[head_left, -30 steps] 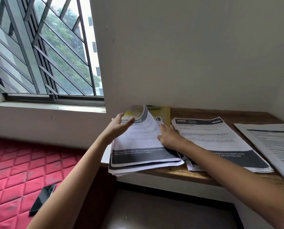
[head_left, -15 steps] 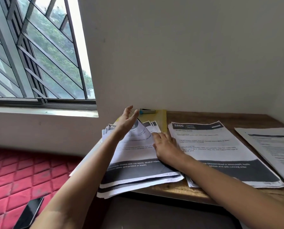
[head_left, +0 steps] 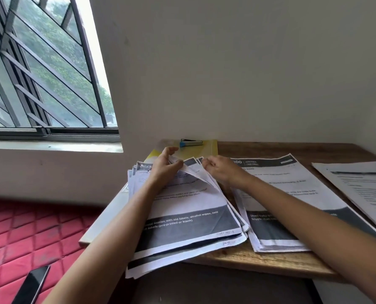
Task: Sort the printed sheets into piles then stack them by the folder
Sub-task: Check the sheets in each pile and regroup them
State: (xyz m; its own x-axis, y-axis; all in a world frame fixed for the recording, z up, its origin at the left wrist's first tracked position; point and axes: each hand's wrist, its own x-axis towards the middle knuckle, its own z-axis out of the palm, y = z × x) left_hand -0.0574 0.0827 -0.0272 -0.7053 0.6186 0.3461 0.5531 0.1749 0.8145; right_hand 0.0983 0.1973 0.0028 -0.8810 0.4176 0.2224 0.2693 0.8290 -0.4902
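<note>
Keep the loose pile of white printed sheets with grey bands (head_left: pixel 189 227) from sliding, since it overhangs the near edge of the brown wooden desk (head_left: pixel 270 262); peel one sheet at a time. The left hand (head_left: pixel 164 167) pinches the raised far corners of the top sheets. The right hand (head_left: pixel 219 170) lies curled at the pile's far right edge; whether it has a grip cannot be determined. The yellow plastic folder (head_left: pixel 209 148) lies flat just beyond both hands.

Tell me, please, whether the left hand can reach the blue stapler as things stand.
Probably yes: the stapler lies on the yellow folder just beyond the left hand, with nothing standing between them. It pinches a sheet, though, and would have to let go first.
</note>
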